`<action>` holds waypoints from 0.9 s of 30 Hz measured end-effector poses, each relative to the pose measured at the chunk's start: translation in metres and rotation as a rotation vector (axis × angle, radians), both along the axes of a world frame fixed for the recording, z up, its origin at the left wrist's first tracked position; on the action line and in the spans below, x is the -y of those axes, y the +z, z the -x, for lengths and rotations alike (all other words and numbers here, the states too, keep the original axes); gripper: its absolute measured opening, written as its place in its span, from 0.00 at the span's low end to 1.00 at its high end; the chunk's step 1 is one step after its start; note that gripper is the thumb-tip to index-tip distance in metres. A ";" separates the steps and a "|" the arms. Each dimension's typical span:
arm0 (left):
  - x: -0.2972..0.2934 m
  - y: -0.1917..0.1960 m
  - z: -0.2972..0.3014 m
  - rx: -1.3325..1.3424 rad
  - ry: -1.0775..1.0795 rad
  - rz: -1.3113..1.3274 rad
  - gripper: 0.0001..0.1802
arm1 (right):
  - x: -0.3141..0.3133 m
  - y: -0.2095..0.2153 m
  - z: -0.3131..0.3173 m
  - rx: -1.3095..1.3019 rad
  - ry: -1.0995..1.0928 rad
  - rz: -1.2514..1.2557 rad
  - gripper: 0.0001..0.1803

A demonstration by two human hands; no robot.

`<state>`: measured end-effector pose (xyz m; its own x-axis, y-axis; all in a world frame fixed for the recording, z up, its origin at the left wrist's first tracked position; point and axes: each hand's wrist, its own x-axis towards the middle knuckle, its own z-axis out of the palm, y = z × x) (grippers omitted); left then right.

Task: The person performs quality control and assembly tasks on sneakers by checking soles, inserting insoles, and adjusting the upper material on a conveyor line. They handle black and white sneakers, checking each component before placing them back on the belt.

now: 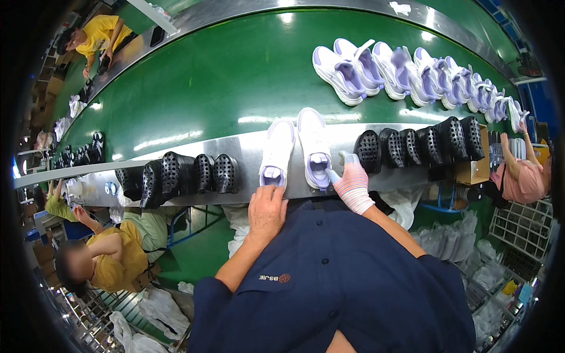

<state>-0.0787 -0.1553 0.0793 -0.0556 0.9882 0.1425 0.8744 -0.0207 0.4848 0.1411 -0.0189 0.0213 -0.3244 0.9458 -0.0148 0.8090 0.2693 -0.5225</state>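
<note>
A pair of white sneakers with pale lilac linings sits side by side on the brushed metal shelf (235,147) that runs along the near edge of the green conveyor belt (223,82), toes pointing away toward the belt, heels at the shelf's near edge. The left shoe (276,153) has the bare left hand (266,212) curled over its heel, fingers bent down onto the collar in a light grip; the right shoe (313,147) is met by the right hand (352,183), which wears a striped knit glove and has its fingertips tucked into the heel opening, so it seems to be pinching the collar rather than clasping the whole shoe. To handle the pair well, I would judge it best to keep both heels level and move the shoes together, gripping by the firm collar and not the soft upper, which looks smooth and easily marked. Flanking the pair on the shelf stand rows of black perforated shoe lasts (176,176), glossy and rounded, with more of them (421,144) to the right. On the belt's far right edge lies a row of matching white and lilac sneakers (412,76), tilted against one another. Other workers sit along the line at the left and right.
</note>
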 end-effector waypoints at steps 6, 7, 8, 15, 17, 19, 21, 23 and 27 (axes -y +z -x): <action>0.000 -0.043 0.010 0.065 -0.040 0.134 0.24 | 0.000 -0.010 0.028 0.040 0.078 0.020 0.26; -0.007 -0.041 0.007 0.074 -0.021 0.148 0.24 | -0.003 -0.004 0.031 0.079 0.062 0.068 0.24; -0.010 -0.039 0.002 0.078 -0.034 0.137 0.25 | -0.002 -0.007 0.029 0.113 0.062 0.035 0.24; -0.037 -0.046 -0.047 -0.108 -0.057 0.139 0.28 | -0.009 0.003 0.020 0.052 0.248 -0.217 0.24; -0.041 -0.056 -0.049 -0.134 -0.029 0.161 0.24 | -0.012 0.010 0.021 0.033 0.314 -0.232 0.22; -0.045 -0.063 -0.050 -0.151 -0.013 0.159 0.20 | -0.012 0.016 0.026 0.060 0.363 -0.246 0.20; -0.047 -0.065 -0.050 -0.161 -0.008 0.134 0.16 | -0.011 0.024 0.034 0.133 0.396 -0.258 0.19; -0.046 -0.066 -0.049 -0.138 0.004 0.111 0.15 | -0.012 0.030 0.036 0.139 0.419 -0.297 0.19; -0.048 -0.057 -0.050 -0.126 0.000 0.170 0.15 | -0.013 0.023 0.031 0.104 0.478 -0.327 0.20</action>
